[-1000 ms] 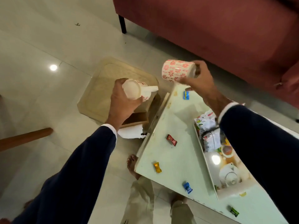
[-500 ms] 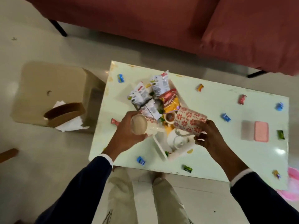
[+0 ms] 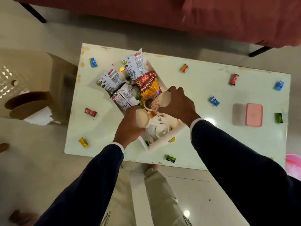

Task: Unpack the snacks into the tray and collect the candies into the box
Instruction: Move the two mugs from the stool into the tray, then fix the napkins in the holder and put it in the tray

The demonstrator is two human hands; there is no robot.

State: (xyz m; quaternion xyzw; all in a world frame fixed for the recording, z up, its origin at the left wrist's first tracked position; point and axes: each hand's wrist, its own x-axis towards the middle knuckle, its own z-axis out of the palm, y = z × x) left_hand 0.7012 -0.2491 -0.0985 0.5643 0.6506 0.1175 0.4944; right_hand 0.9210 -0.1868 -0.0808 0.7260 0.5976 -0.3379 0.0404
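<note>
A white tray sits on the pale table, holding several snack packets, a white teapot and a small filled cup. My left hand grips a mug over the tray's near half. My right hand grips a red-flowered mug just right of it, above the tray. Wrapped candies lie scattered on the table, among them a red one, a yellow one and a green one. A pink-lidded box lies at the right.
A beige plastic stool with a brown holder and white paper stands left of the table. A red sofa runs along the far side. A pink object shows at the right edge. My legs are below the table's near edge.
Both hands carried the mugs from over the stool at the left to above the tray, and my view swung right onto the whole table. The mugs now hang lower over the tray.
</note>
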